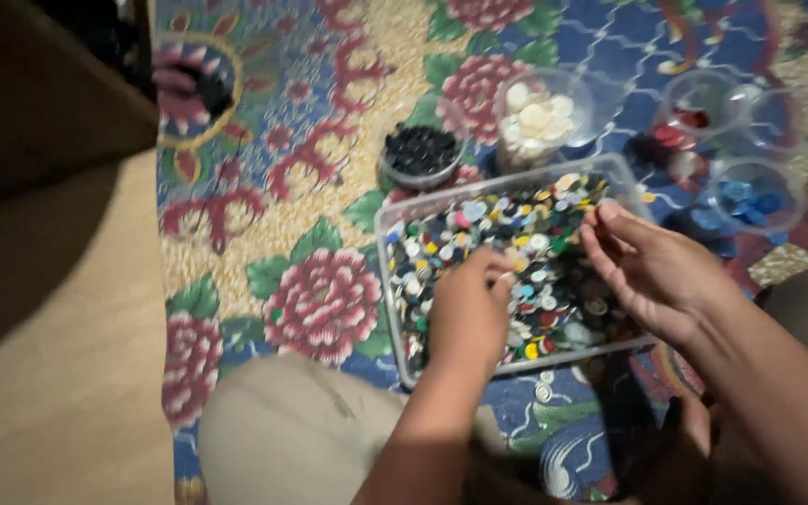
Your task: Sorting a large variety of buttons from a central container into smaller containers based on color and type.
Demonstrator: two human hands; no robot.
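A clear rectangular plastic tub (pixel 395 220) holds a heap of mixed coloured buttons (pixel 479 234) on a flowered rug. My left hand (pixel 468 313) reaches down into the heap, fingers curled together among the buttons; whether it grips one is hidden. My right hand (pixel 652 271) hovers over the tub's right side, palm up and fingers apart, with fingertips near the far right corner. I cannot tell if any buttons lie in its palm.
Behind the tub stand small clear cups: one with black buttons (pixel 420 150), one with white buttons (pixel 537 117), one with blue buttons (pixel 750 198), one with red buttons (pixel 694 117). A few loose buttons (pixel 544 385) lie on the rug. Bare wooden floor (pixel 58 355) lies left; my knee (pixel 292 430) is below.
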